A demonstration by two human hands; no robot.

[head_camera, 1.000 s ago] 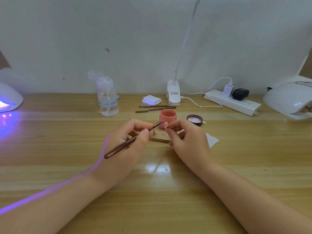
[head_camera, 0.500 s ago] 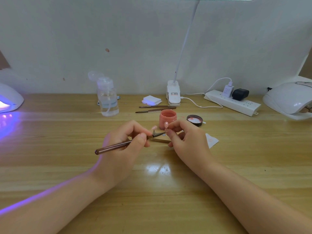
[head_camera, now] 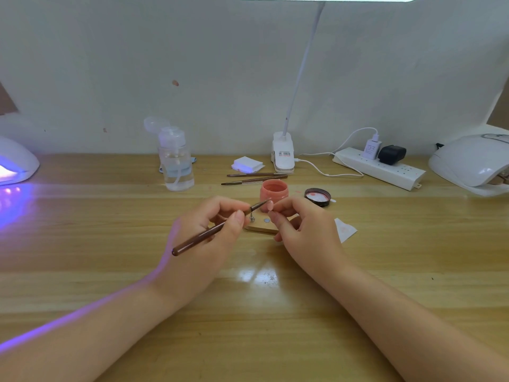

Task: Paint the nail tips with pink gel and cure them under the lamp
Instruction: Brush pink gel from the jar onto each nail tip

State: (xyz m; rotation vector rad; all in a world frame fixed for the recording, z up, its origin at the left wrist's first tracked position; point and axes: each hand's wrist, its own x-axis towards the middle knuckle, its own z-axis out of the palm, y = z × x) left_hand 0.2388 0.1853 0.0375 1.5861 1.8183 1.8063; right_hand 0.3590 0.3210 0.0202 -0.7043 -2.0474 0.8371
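Note:
My left hand (head_camera: 209,235) grips a brown brush (head_camera: 214,230), its bristles touching a pink nail tip (head_camera: 270,205). My right hand (head_camera: 300,230) pinches that nail tip's holder between thumb and fingers, just above a small wooden stand (head_camera: 261,226) with metal studs. The open jar of pink gel (head_camera: 274,190) stands right behind the hands, its black lid (head_camera: 317,196) lying to the right. A lit curing lamp (head_camera: 15,164) glows violet at the far left edge; a second white curing lamp (head_camera: 471,164) sits at the far right.
Behind the jar lie two spare brushes (head_camera: 254,178), a stack of white pads (head_camera: 247,164) and a clear pump bottle (head_camera: 176,161). A clip desk lamp (head_camera: 283,155), a power strip (head_camera: 378,168) with plugs and a paper scrap (head_camera: 344,230) occupy the right side.
The left hand has lifted the brush tip from the stand up to the nail tip, and its handle end dropped lower. The right hand stayed nearly still.

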